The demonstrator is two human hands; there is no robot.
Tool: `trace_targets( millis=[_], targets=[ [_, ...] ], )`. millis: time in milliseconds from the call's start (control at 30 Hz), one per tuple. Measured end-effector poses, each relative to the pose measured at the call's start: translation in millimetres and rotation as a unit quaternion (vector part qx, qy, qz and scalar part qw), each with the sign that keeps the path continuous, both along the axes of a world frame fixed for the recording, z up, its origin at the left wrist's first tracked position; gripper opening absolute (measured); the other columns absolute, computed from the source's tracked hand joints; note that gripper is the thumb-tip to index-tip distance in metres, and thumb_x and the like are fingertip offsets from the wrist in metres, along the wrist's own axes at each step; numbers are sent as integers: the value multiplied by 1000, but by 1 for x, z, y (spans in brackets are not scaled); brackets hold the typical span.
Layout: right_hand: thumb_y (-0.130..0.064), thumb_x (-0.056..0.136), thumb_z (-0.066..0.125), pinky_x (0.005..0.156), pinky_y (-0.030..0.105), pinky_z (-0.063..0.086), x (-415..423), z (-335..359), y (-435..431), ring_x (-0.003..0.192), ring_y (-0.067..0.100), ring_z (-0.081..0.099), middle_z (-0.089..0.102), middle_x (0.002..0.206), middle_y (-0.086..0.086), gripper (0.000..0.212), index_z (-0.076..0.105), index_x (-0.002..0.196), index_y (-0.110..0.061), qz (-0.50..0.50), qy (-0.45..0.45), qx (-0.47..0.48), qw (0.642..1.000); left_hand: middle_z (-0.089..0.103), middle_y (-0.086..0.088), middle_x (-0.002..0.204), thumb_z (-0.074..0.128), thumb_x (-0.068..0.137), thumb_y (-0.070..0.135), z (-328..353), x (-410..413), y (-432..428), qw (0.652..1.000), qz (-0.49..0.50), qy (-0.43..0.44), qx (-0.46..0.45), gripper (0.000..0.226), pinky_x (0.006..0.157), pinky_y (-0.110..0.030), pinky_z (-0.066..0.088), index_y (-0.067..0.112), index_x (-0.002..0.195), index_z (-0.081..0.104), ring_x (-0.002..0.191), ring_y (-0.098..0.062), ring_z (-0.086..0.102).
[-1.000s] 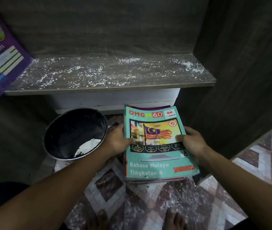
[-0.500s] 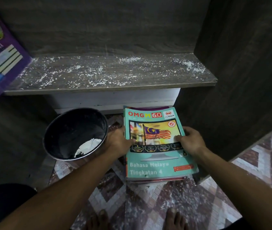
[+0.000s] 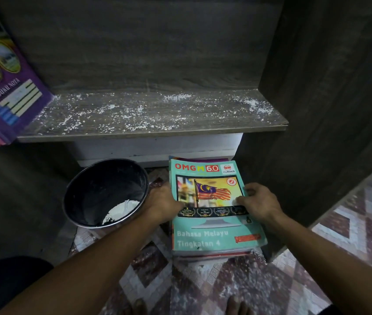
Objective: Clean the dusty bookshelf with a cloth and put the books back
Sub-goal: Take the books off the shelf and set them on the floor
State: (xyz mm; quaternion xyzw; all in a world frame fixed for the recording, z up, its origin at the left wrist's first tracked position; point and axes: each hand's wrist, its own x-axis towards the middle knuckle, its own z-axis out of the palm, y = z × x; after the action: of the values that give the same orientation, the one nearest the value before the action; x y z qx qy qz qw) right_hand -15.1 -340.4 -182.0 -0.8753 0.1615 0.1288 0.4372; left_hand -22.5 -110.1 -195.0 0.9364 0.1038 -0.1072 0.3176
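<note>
Lying flat: teal-covered book stack (image 3: 212, 226); dust-speckled shelf (image 3: 148, 114)

LIGHT: you are working in dim, cool light, brightest on the floor tiles (image 3: 360, 223) at the right edge | SHADOW: deep under the shelf (image 3: 153, 114) and on both side panels | FOCUS: title on the teal book (image 3: 212, 223) sharp, lower lettering soft | EDGES: wide-angle bend, purple notebook (image 3: 10, 92) smeared, corners dark
</note>
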Motion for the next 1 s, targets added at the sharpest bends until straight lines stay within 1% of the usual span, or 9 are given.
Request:
trace_targets(
  millis=[100, 267, 367, 500, 567, 633, 733, 933, 1000],
  targets=[
    [-19, 92, 68, 61, 24, 51, -2, 11, -1, 86, 15, 63, 61, 133, 8, 56, 44, 142, -13, 9, -21, -10, 1000, 68, -2, 117, 75, 80, 23, 10, -2, 0, 1000, -9, -6, 0, 43, 74, -26, 48, 20, 119, 58, 93, -17, 62],
    [-18, 92, 67, 57, 21, 46, -6, 28, -2, 79, 8, 56, 56, 140, 6, 61, 39, 147, -15, 23, -43, -3, 999, 68, 0, 114, 73, 83, 22, 29, -4, 3, 1000, -17, -22, 2, 43, 75, -26, 48, 21, 122, 55, 95, -18, 65],
    [-18, 91, 68, 69, 23, 50, -10, 43, 1, 86, 7, 57, 57, 139, 4, 59, 43, 144, -15, 50, -71, -11, 996, 68, 3, 112, 75, 82, 25, 43, -6, 5, 999, -21, -37, -3, 42, 72, -27, 49, 22, 119, 55, 91, -15, 64],
    [-18, 90, 70, 59, 15, 46, -14, 66, 9, 69, -1, 56, 62, 131, 2, 57, 46, 142, -17, 99, -100, -16, 990, 70, 6, 108, 77, 79, 26, 63, -6, 7, 998, -36, -56, -16, 50, 75, -33, 58, 25, 122, 51, 88, -13, 68],
    [-21, 87, 72, 63, 15, 48, -14, 77, 13, 79, 1, 62, 61, 131, 1, 64, 44, 144, -19, 122, -115, -34, 985, 68, 4, 112, 77, 80, 27, 75, -5, 8, 996, -46, -73, -4, 49, 75, -31, 55, 23, 122, 51, 90, -13, 65],
    [-25, 86, 73, 79, 24, 54, -15, 88, 19, 103, 13, 65, 55, 141, 1, 71, 39, 148, -20, 141, -131, -53, 980, 66, -1, 116, 75, 83, 32, 90, -4, 11, 995, -52, -89, 16, 59, 76, -31, 52, 20, 133, 46, 92, -16, 61],
    [-30, 86, 74, 97, 30, 46, -14, 111, 31, 125, 20, 53, 44, 151, 3, 76, 35, 151, -22, 170, -160, -81, 969, 59, -6, 126, 72, 84, 38, 113, -4, 18, 992, -47, -113, 38, 79, 87, -36, 53, 22, 149, 29, 104, -23, 60],
    [-30, 88, 71, 75, 24, 48, -13, 155, 67, 82, 6, 59, 40, 154, 0, 76, 32, 152, -25, 209, -211, -81, 951, 52, -7, 140, 71, 86, 36, 151, -13, 42, 984, -29, -164, 57, 84, 92, -29, 43, 20, 152, 22, 123, -26, 52],
    [-30, 88, 71, 71, 23, 51, -12, 168, 84, 93, 10, 63, 41, 153, 0, 76, 30, 152, -26, 225, -227, -76, 945, 52, -5, 139, 71, 86, 37, 164, -18, 56, 982, -11, -177, 63, 83, 93, -28, 42, 20, 152, 23, 123, -26, 52]
  ],
)
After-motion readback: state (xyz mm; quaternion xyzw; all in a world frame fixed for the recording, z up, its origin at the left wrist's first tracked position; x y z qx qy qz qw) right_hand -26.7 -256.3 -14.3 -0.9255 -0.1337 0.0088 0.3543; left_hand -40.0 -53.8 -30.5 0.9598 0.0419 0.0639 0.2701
